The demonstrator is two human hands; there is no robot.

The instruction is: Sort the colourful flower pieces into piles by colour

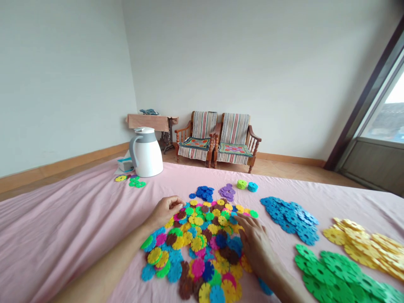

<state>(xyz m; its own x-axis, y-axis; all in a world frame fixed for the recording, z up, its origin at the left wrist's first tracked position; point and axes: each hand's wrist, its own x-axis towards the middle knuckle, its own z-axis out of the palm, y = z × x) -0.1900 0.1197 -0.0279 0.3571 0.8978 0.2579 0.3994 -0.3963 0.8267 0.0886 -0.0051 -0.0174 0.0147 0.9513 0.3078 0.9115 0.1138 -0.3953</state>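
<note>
A mixed heap of notched plastic flower discs (197, 244) in yellow, blue, brown, pink and green spreads over the pink cloth in front of me. At the heap's far left edge is my left hand (168, 210), its fingers curled and tips together beside a blue disc; whether they grip anything is hidden. My right hand (256, 237) lies over the heap's right side, fingers stretched out, with the fingertips touching discs near a blue one (232, 219). Beyond the heap sit a dark blue pile (204, 193) and a purple pile (227, 192) of discs.
To the right lie sorted piles of blue (290, 216), yellow (362, 242) and green discs (337, 273). Small lime (241, 184) and teal stacks (252, 187) stand at the back. A white jug (148, 153) stands back left, near loose green discs (136, 182). Two chairs (235, 139) are beyond.
</note>
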